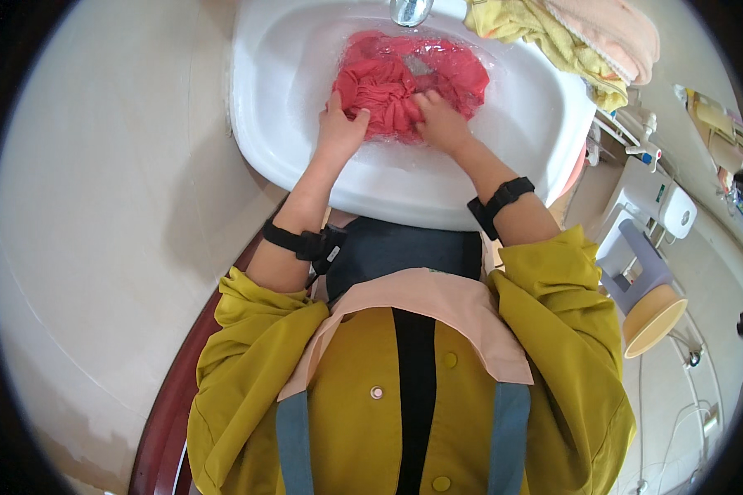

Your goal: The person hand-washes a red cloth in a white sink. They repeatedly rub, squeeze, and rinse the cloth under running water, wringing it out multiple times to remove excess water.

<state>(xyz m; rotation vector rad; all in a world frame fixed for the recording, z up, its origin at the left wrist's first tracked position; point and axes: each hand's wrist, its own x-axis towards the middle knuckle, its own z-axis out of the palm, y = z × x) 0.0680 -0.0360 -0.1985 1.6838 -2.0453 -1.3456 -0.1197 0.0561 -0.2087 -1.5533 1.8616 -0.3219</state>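
Observation:
A wet red cloth lies bunched in the water of a white washbasin, with part of it spread out under the surface at the right. My left hand grips its near left edge, the thumb apart from the index finger and the other fingertips hidden by the fabric. Over the cloth's right side, my right hand has its fingers curled into the folds. A chrome faucet projects above the basin's far side; no stream of water shows from it.
Yellow and peach towels hang over the basin's right rear rim. To the right are a white toilet, a lilac stool-like plastic piece, a yellow basin and a wall valve. A pale wall stands close at left.

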